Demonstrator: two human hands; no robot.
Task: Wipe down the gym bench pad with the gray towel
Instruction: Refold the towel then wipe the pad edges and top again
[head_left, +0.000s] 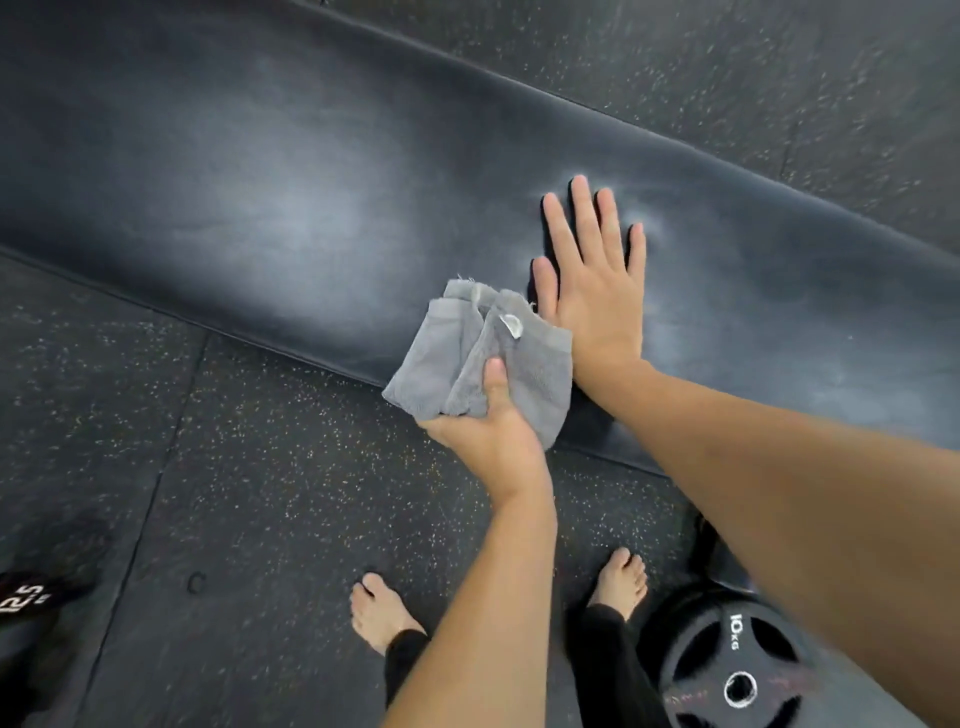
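The long black bench pad (291, 197) runs diagonally from upper left to lower right and shows pale, hazy smears. My right hand (597, 280) lies flat on the pad with its fingers spread, holding nothing. Just left of it, my left hand (488, 431) grips the crumpled gray towel (483, 353) at the pad's near edge, thumb on top. The towel has a small white tag and rests partly on the pad, partly over its edge.
Speckled dark rubber flooring (234, 467) surrounds the bench. A black 10 kg weight plate (727, 670) lies at the lower right beside my bare feet (379, 613). A dark dumbbell marked 12.5 (26, 603) sits at the lower left.
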